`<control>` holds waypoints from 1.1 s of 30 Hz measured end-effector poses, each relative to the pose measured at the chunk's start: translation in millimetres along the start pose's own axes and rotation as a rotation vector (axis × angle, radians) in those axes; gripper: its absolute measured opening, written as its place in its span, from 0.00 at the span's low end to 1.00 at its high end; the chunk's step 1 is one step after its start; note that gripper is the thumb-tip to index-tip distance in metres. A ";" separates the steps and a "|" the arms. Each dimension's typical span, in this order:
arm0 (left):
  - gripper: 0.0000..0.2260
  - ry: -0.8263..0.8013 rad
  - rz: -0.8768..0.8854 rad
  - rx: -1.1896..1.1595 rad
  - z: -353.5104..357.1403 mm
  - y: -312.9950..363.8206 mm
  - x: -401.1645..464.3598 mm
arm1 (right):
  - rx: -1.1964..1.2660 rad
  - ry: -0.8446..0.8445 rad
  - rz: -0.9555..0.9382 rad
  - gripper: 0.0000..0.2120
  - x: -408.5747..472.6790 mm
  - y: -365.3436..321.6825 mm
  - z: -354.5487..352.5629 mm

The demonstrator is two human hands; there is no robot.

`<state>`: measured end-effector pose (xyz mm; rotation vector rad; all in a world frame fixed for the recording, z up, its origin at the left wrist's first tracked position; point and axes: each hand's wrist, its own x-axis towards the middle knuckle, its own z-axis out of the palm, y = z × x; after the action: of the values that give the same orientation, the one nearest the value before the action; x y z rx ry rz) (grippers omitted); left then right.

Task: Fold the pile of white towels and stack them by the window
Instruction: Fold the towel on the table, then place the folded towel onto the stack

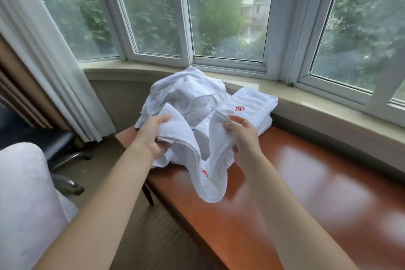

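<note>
Held up over the near-left part of the reddish-brown surface [306, 182]: one white towel [208, 166], sagging in a U between both hands, its long axis running left to right from grip to grip, the low loop pointing down and toward the camera. Left of the towel, left hand [151, 136] clenched round a bunched edge, thumb on top. Low on the hanging loop, a small red mark, partly creased and hard to read. Right of the towel, right hand [243, 136] pinching the other upper edge between thumb and fingers.

Behind the towel, toward the window [228, 17], a loose heap of unfolded white towels [186, 94], lower part hidden by the held cloth. Right of the heap and just below the sill, a flat stack of folded towels [252, 107] with a red emblem on top, long side angled back and to the right; near-left corner covered by the held towel, number of layers unclear.

Far left of the towel, a pale curtain [43, 50], a dark chair partly cut off, and a white cushion at the frame edge.
</note>
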<state>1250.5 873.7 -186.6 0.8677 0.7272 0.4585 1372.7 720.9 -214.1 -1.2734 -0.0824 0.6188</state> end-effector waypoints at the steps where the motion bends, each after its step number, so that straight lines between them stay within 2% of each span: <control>1: 0.08 -0.043 -0.002 -0.022 -1.6 9.6 12.4 | 0.037 0.016 0.006 0.09 3.5 -0.8 11.0; 7: 0.07 -0.281 -0.119 -0.024 -3.4 70.2 85.5 | 0.218 0.195 -0.036 0.08 24.4 -21.4 75.9; 12: 0.10 -0.377 -0.156 -0.068 2.3 106.3 138.9 | 0.302 0.303 -0.069 0.10 45.1 -33.3 114.3; 15: 0.09 -0.438 -0.200 -0.103 13.5 117.4 158.2 | 0.447 0.266 0.012 0.11 62.0 -38.8 125.2; 18: 0.10 -0.441 -0.209 -0.135 25.4 125.6 175.4 | 0.592 0.185 0.113 0.06 78.1 -44.6 128.5; 22: 0.11 -0.444 -0.219 -0.142 33.5 136.1 196.7 | 0.710 0.149 0.072 0.02 101.3 -53.5 136.3; 29: 0.11 -0.558 -0.294 -0.112 13.3 168.8 248.6 | 0.830 0.226 0.003 0.07 141.1 -47.1 178.1; 33: 0.05 -0.657 -0.374 -0.003 7.0 189.5 286.3 | 0.883 0.461 -0.056 0.16 153.0 -34.5 202.6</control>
<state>1434.6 1159.6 -139.2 0.7921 0.2655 -0.1641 1434.9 963.8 -161.3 -0.5197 0.4900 0.2370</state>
